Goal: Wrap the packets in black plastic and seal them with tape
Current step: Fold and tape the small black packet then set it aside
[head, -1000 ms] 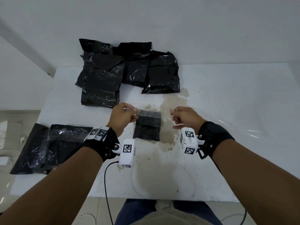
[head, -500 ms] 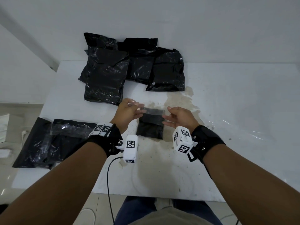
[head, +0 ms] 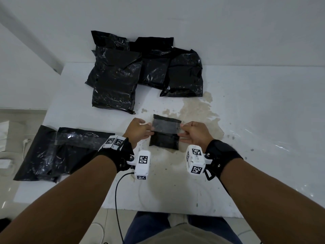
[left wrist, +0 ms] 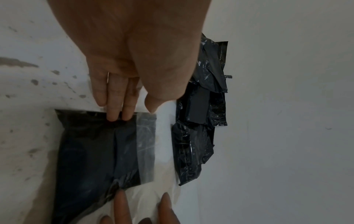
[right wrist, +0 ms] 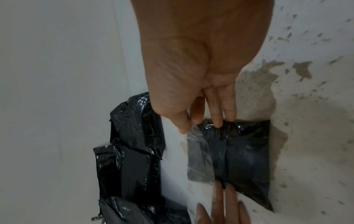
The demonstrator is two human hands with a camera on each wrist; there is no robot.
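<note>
Both hands have come down, laying the clear tape strip [head: 166,126] across the small black packet [head: 164,139] on the counter [head: 255,120]. Left hand [head: 139,130] and right hand [head: 193,132] pinch its ends; sealing looks nearly done.

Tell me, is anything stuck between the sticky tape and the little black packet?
Nothing visible. Both hands, left hand and right hand, hold the clear tape stretched over the small black packet, already lying across its far half.

A bare packing station in a plain room. A stained white worktop [head: 246,120] stands against a blank white wall [head: 211,23], carrying a heap of wrapped black parcels [head: 140,71]; pale floor tiles [head: 21,117] show beside it.
</note>
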